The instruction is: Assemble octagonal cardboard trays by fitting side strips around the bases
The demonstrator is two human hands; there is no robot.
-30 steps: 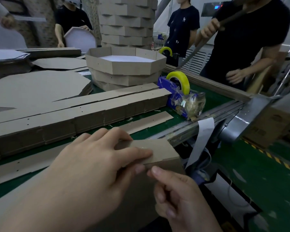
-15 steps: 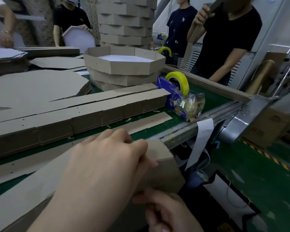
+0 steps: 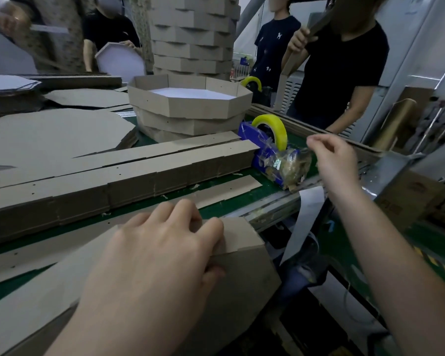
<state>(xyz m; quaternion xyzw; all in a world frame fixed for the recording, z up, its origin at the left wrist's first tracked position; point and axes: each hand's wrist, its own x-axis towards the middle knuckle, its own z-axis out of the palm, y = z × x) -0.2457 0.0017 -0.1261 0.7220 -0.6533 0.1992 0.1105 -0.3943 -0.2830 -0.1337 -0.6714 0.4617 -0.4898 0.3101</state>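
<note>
Nearest, the left grip (image 3: 159,253) clasps the end of a side strip (image 3: 242,235) at the near edge of the green worktop (image 3: 272,187), fingers on top and thumb against the cardboard wall beneath. Farther out on the right, the right grip (image 3: 337,160) hovers beside the blue tape dispenser (image 3: 261,152). Its finger and thumb are drawn together just right of the yellow roll (image 3: 278,129); whether they have tape I cannot tell. A pile of flat strips (image 3: 139,176) lies left of the dispenser. Beyond it, finished octagonal trays (image 3: 190,109) sit stacked, with people (image 3: 344,73) standing at the far side.
</note>
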